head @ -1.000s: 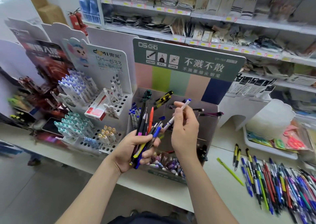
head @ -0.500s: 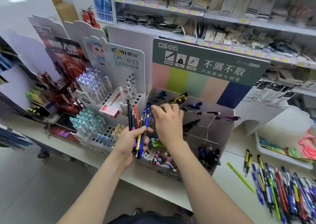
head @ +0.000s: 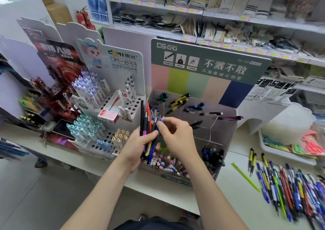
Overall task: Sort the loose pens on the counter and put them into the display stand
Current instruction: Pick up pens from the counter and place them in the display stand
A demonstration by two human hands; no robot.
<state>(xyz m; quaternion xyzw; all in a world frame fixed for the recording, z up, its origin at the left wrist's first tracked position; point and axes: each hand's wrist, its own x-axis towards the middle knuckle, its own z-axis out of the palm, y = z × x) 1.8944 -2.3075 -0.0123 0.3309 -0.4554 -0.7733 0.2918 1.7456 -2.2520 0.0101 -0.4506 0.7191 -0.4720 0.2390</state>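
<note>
Standing at the left of the tabletop (head: 219,200), a white perforated rack (head: 138,103) carries rows of blue-capped and teal-capped pens upright in its holes, with a red-and-white box lying on it. Just to its right, the left hand (head: 139,147) has its fingers wrapped tight round a bundle of pens (head: 146,122), held upright with black, purple, red and yellow barrels fanning above the fist. The right hand (head: 177,138) meets it from the other side, its fingers curled, thumb and forefinger pinching the top of a blue-capped pen (head: 160,123) at the edge of the bundle. Both hands hover in front of the clear display stand (head: 223,129), whose compartments already hold a few pens each beneath a green header board. Further right, a lime-green pen (head: 245,178) lies alone on the tabletop, and beyond it the loose pens (head: 290,191) lie in a thick row, near a white tray (head: 284,157).
</note>
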